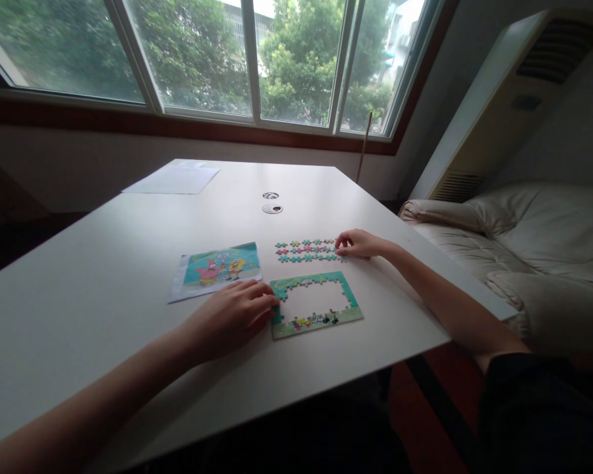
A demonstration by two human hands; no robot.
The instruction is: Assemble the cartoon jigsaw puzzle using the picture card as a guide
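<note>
A jigsaw puzzle (pixel 350 289) lies near the table's front edge, its border in place around a white, unfilled middle. My left hand (pixel 240 313) rests at the puzzle's left edge, fingers stretched out and the fingertips touching it. Beyond the puzzle, several loose puzzle pieces (pixel 307 258) are laid out in three rows. At the right end of these rows, my right hand (pixel 358 243) has thumb and forefinger closed in a pinch on a puzzle piece, mostly hidden by the fingers. A picture sheet (pixel 217 266) with cartoon figures lies left of the puzzle, just beyond my left hand.
White papers (pixel 172 179) lie at the far left of the white table (pixel 103 263). Two round fittings (pixel 272 209) are set in the tabletop toward the back. A cream sofa (pixel 538 237) stands to the right, in front of a tall air conditioner (pixel 499 99). Windows line the back.
</note>
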